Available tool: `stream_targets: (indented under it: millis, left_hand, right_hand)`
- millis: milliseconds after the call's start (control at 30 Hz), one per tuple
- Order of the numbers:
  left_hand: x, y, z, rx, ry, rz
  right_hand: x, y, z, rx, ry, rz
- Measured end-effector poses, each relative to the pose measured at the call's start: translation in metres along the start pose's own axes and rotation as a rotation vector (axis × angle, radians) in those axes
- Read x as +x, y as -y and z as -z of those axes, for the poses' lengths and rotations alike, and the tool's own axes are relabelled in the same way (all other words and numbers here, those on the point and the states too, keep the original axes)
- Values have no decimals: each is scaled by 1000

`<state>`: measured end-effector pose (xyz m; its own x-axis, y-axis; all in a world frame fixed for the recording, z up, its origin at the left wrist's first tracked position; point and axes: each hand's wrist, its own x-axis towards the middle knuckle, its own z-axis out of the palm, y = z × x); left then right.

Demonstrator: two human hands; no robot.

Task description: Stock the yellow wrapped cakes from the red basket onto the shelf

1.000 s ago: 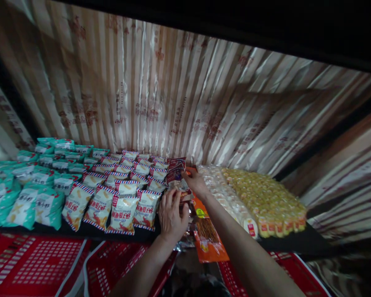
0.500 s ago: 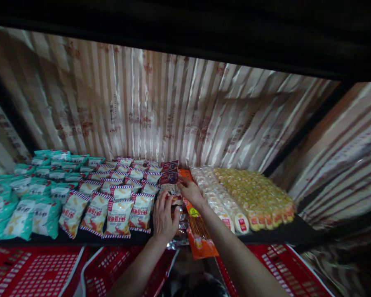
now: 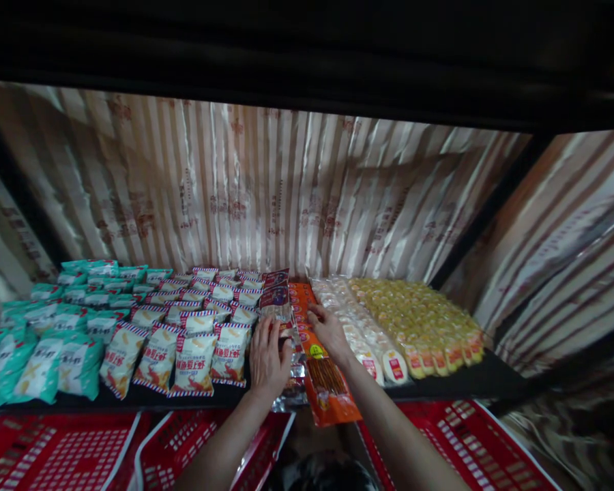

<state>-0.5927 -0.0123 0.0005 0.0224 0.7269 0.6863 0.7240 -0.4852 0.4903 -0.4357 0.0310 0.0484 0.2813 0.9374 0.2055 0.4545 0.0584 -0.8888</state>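
Note:
My left hand (image 3: 269, 358) lies over a row of dark brown and purple snack packets (image 3: 276, 293), its fingers stretched and thumb apart. The hand covers the middle of that row. Just to the right, my right hand (image 3: 331, 333) is above the orange packets (image 3: 303, 294), fingers bent and a little apart, gripping nothing that I can see. The frontmost orange packet shows thin brown sticks (image 3: 327, 376) through its window and juts past the shelf edge. Whether the right fingertips touch the orange packets I cannot tell.
White bags with striped ends (image 3: 192, 361) and turquoise bags (image 3: 79, 365) stand to the left. Clear-wrapped white rounds (image 3: 393, 365) and yellow packs (image 3: 414, 317) fill the right. Red baskets (image 3: 82, 443) sit below the black shelf (image 3: 434, 389); a dark upper shelf (image 3: 307, 61) hangs overhead.
My right hand has moved right, from the edge of the dark packets to over the orange ones. My left hand stays on the dark row. The view has tilted up slightly.

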Motion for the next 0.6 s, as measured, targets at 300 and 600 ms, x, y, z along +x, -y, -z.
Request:
stream_targets:
  millis: [300, 600]
  left_hand:
    - [-16, -42, 17, -127, -11, -128]
    - [-67, -72, 34, -263, 136, -53]
  right_hand:
    - [-33, -19, 0, 22, -52, 16]
    - [-86, -28, -3, 121, -129, -29]
